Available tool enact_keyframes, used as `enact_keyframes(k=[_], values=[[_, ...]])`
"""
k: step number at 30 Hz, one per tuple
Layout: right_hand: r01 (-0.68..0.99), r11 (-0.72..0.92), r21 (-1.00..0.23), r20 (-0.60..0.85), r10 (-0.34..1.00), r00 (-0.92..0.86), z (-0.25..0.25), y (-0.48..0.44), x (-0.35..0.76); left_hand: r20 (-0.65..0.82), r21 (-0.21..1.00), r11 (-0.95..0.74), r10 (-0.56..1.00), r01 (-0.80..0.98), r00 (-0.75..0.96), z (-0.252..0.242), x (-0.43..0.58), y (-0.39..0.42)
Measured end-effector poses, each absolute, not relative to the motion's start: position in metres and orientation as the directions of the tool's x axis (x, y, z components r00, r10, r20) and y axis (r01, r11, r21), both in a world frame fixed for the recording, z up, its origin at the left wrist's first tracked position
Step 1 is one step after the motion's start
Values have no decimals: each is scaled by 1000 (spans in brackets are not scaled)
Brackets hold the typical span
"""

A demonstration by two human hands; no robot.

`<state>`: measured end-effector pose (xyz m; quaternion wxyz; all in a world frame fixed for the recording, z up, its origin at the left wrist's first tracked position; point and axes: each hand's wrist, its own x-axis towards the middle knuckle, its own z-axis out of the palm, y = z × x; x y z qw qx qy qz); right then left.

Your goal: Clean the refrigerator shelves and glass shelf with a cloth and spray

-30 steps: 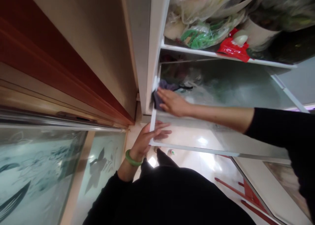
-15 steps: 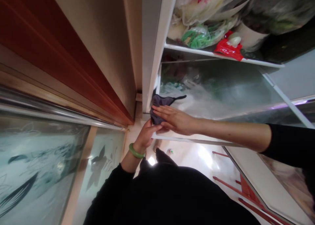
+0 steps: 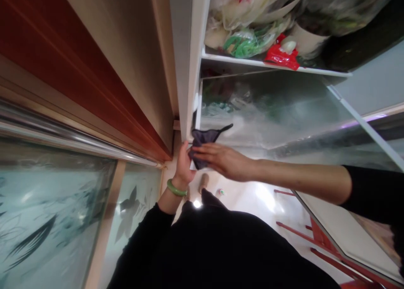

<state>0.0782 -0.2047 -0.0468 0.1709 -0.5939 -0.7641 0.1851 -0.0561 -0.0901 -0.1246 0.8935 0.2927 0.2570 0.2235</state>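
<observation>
When looked at from the right hand (image 3: 232,162) outward, has to start with the dark grey cloth (image 3: 205,138), lying directly under those fingers and sticking out past them on the far side, with a thin dark strap (image 3: 226,127) trailing away just beyond the knuckles. Definitely touching it, with fingers nearly straight and held close together on top; can't tell about any clamping, with the thumb out of sight. Over at the left hand (image 3: 184,167), just beside those right fingertips, spread apart between thumb and fingers, and seemingly meeting the cloth's left edge, though hard to say how firmly. Wearing a green bangle (image 3: 176,188) right behind that hand, plus a black sleeve (image 3: 369,192) way back along the right arm. Beyond the right hand, can see a clear panel (image 3: 290,112) with a white rim, kinda hazy. Farther past that, on a higher shelf (image 3: 233,60), got a red bag (image 3: 279,58) with a pale egg-like thing (image 3: 288,47) on it, plus a clear bag with green on it (image 3: 243,46) to the left and a whitish container (image 3: 309,40) to the right. Below the right hand, can spot a shiny floor (image 3: 243,192), and off under the forearm, some red bars (image 3: 299,234). Out left of the left hand, got a metal rail (image 3: 78,138), well apart from the fingers, then frosted glass (image 3: 28,204) with dark leaf patterns.
</observation>
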Motion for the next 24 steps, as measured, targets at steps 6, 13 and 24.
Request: enact_keyframes(k=[6, 13, 24], values=[[691, 218, -689, 69, 969, -237, -14, -251, 51, -374, 591, 790, 444, -160, 814, -99, -56, -95], [724, -288, -626, 191, 844, 502, 40, -274, 113, -349, 625, 768, 437, -141, 829, -101, -58, -94], [974, -65, -216, 0, 998, 67, -49, -202, 73, -357, 693, 702, 532, -165, 768, -116, -52, -89]])
